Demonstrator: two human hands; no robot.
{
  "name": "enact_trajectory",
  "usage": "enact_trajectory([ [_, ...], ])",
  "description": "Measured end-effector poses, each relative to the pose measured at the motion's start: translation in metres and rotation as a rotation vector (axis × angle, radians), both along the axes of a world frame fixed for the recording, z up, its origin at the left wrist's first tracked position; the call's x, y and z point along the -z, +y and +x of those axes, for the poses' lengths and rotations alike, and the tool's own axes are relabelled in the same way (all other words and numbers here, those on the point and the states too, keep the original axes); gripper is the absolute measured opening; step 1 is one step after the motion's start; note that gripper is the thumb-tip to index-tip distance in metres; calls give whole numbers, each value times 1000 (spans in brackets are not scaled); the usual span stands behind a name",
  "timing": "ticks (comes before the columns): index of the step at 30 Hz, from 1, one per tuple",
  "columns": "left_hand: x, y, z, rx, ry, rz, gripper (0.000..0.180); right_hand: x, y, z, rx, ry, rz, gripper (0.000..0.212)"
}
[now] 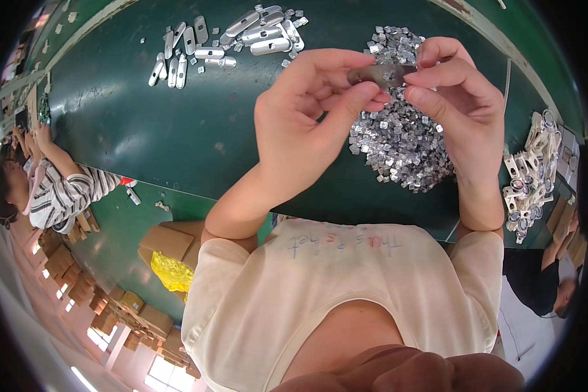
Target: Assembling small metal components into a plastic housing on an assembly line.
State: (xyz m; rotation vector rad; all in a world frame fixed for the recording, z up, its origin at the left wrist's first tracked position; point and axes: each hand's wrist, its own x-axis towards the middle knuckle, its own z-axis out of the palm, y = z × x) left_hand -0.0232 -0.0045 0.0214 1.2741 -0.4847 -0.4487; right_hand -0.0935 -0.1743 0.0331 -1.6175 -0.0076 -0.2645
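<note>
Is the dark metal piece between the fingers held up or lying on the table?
Held up: left hand and right hand hold the dark metal piece at opposite ends, and it hides part of the shiny pile.

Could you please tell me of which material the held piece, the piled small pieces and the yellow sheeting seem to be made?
Held piece: probably metal, smooth and dark grey, judging by its soft sheen.
Piled small pieces: shiny, silvery; their bright glints suggest metal or clear plastic, too small to tell.
Yellow sheeting: likely thin plastic, glossy; its crinkles and highlights suggest film.
</note>
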Motion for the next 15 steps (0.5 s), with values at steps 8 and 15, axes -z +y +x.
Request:
enact_trajectory([
  [8,6,0,-6,12,-90,-49,23,13,27,3,42,34,545,21],
  [15,4,-6,1,-14,-64,26,27,12,19,9,14,247,524,23],
])
